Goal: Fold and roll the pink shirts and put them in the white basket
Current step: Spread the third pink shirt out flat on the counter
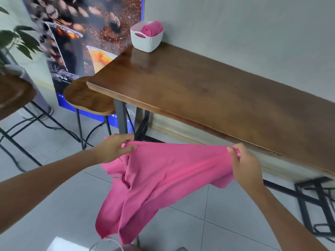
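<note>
Head view: both hands, left [113, 148] and right [243, 163], pinch pink shirt [163, 176] outstretched.

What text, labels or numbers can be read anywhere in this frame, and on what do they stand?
None can be read.
Coffee poster: pale lettering near its lower edge, too blurred to read.
Pink shirt, white basket, wooden table: no print or label shows.
</note>
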`<state>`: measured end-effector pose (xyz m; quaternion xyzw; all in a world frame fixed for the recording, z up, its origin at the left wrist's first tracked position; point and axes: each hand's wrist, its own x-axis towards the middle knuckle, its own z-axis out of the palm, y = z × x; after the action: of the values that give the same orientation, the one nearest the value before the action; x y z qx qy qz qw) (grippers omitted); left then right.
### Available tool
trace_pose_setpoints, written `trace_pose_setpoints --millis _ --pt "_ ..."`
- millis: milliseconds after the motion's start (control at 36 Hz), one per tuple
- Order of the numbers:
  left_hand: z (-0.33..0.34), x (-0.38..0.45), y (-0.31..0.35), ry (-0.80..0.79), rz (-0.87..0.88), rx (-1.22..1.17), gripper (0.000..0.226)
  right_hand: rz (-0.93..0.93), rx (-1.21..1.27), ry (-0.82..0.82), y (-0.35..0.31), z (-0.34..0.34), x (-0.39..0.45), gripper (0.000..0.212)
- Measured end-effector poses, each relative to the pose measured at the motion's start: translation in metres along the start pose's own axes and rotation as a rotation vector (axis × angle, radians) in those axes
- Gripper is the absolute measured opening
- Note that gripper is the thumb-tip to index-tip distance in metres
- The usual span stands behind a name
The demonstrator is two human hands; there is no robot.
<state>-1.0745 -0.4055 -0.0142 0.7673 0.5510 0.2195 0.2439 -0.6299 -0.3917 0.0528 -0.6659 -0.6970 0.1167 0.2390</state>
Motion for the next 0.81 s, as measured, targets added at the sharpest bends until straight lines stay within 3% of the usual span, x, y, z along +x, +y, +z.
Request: trace_pose_setpoints --millis 222,556,639,722,806 --pt "0.027 0.040 0.028 -0.111 -0.038 -0.057 0.056 0.063 0.069 0.116 0.030 -0.062 0.003 0.017" --pt "0.099 0.098 0.087 -0.019 -0.322 -0.103 0.061 0.060 0.043 0.163 0.092 -0.131 -0.002 0.018" --pt "0.112 0.114 0.111 0.056 -0.439 -0.127 0.070 0.074 0.036 0.180 0.113 -0.145 -0.003 0.019" --pt "0.122 0.129 0.144 0.244 -0.598 -0.203 0.071 0.120 0.086 0.193 0.135 -0.155 -0.006 0.020" --pt "0.133 0.146 0.170 0.351 -0.654 -0.212 0.070 0.141 0.107 0.202 0.153 -0.164 -0.009 0.022"
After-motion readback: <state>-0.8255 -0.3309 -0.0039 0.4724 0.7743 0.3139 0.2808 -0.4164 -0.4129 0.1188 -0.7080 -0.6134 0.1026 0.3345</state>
